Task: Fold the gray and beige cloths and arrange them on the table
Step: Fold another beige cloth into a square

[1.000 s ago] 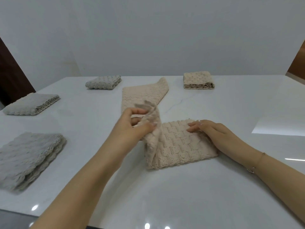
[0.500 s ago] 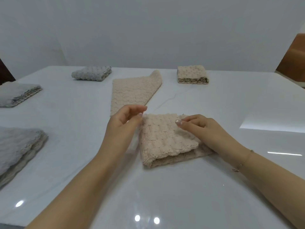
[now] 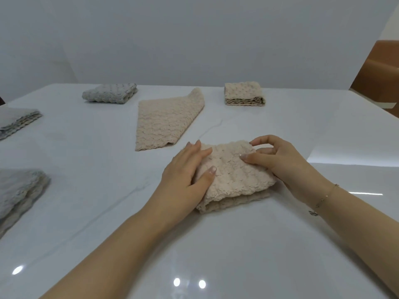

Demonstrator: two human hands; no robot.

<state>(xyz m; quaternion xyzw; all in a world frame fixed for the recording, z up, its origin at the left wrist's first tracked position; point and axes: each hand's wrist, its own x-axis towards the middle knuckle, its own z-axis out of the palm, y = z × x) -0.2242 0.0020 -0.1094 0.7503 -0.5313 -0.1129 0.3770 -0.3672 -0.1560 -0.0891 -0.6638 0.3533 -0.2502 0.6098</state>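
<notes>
Since a moment ago, the left hand point(image 3: 183, 169) has been laid flat, fingers straight, on the folded bumpy beige cloth point(image 3: 233, 180) on the shiny white table point(image 3: 216, 244). Its far edge is pinched by the right hand point(image 3: 280, 162). Three beige cloths are counted: this one, one flat beige cloth point(image 3: 166, 121), one small folded beige cloth point(image 3: 244, 93). Three folded gray cloths point(image 3: 110, 92) are seen at the left.

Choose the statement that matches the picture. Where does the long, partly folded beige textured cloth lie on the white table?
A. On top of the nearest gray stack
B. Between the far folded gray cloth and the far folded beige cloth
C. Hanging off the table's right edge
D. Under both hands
B: the long, partly folded beige textured cloth lies flat between the far folded gray cloth and the far folded beige cloth, beyond both hands.
</notes>
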